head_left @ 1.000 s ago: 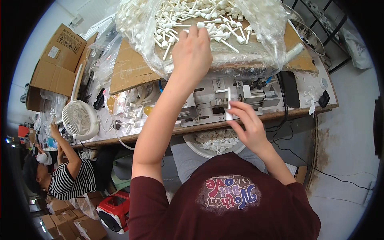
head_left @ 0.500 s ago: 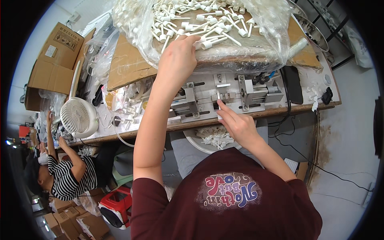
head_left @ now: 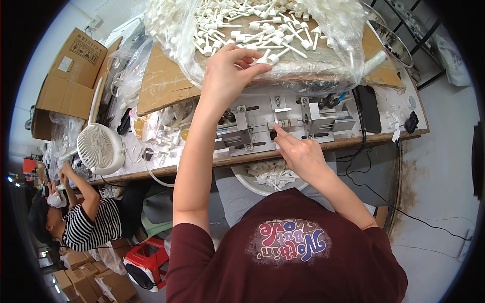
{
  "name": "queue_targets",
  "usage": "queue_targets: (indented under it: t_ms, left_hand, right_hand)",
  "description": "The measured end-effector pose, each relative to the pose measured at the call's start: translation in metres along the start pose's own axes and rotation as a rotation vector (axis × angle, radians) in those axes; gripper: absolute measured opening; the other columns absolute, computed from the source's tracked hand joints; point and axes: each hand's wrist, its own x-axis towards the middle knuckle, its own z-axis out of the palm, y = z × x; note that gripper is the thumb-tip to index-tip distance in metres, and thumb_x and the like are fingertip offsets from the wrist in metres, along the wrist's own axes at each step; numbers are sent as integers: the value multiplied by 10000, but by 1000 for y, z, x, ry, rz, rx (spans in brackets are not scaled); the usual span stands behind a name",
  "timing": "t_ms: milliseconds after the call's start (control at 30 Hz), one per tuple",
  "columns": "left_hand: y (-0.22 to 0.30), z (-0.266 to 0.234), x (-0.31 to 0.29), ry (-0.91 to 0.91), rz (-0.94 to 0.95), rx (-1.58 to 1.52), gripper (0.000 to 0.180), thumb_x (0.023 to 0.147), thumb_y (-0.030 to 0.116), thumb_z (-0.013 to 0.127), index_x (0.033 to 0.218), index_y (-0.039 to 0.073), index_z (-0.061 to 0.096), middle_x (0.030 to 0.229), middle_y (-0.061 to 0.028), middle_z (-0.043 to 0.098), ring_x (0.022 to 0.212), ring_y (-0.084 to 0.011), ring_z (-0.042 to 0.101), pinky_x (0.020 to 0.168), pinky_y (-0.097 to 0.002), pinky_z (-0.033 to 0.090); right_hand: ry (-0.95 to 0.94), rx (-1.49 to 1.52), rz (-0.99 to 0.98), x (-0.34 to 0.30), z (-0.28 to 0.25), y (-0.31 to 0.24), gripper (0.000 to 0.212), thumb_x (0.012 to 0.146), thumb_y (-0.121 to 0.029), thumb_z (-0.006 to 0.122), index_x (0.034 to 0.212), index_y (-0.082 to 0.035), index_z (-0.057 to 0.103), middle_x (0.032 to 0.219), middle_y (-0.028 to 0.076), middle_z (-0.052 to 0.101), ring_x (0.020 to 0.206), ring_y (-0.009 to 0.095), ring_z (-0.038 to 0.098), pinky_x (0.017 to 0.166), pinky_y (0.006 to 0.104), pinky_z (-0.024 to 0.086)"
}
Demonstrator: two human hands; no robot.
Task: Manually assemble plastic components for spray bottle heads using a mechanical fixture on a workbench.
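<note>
My left hand (head_left: 230,70) reaches over the plastic-lined pile of white plastic sticks with cylindrical caps (head_left: 278,40). Its thumb and forefinger close on a white capped stick (head_left: 262,60) at the pile's near edge; the fingers partly hide it. My right hand (head_left: 302,154) is at the middle of a metal clamping fixture (head_left: 246,129), thumb and fingers together. A slim white plastic stick (head_left: 276,117) shows just beyond its fingertips, held against the small centre block (head_left: 289,122); the rest of it is hidden.
The pile sits on a cardboard sheet (head_left: 166,86) above the fixture. A basket (head_left: 247,183) of white pieces rests by my lap. At left are a white fan (head_left: 100,148), a carton (head_left: 68,86) and a co-worker in a striped top (head_left: 93,224). Black cables (head_left: 361,136) hang at right.
My left hand has shifted slightly right and toward me, its fingertips now closing on a capped stick. My right hand stays at the fixture. The co-worker's arms have moved.
</note>
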Motion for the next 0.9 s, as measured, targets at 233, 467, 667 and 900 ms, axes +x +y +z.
queue_targets:
  t_ms: [233,467,667,900]
  left_hand:
    - [30,-17,-50,81,-97,-327,274,765,7,814,1017,-18,710,986,-47,657,814,-126,696,696,-224,564]
    - [29,27,-136,17,125,19,282,756,50,800,1033,44,745,1190,-99,678,800,-172,713,705,-277,583]
    - [-2,72,-169,31,252,312,293,762,152,784,1039,73,730,1197,-52,698,758,-204,700,633,-303,533]
    - [-9,82,-160,-19,280,465,303,722,101,782,1016,56,726,1203,-56,696,702,-175,678,607,-293,498]
  right_hand:
    - [151,224,60,53,-49,10,242,856,-180,731,1059,-54,691,992,91,713,626,182,652,589,324,523]
    - [237,-203,-87,171,-71,61,390,818,1,615,1196,-93,612,1112,89,666,913,287,673,769,397,545]
    - [-10,-394,-56,210,-56,71,268,794,-5,657,1059,-42,632,1087,126,661,1022,311,669,831,412,558]
    - [-148,-451,-204,207,-65,79,273,784,27,627,1043,-57,602,1058,77,613,961,306,661,756,436,546]
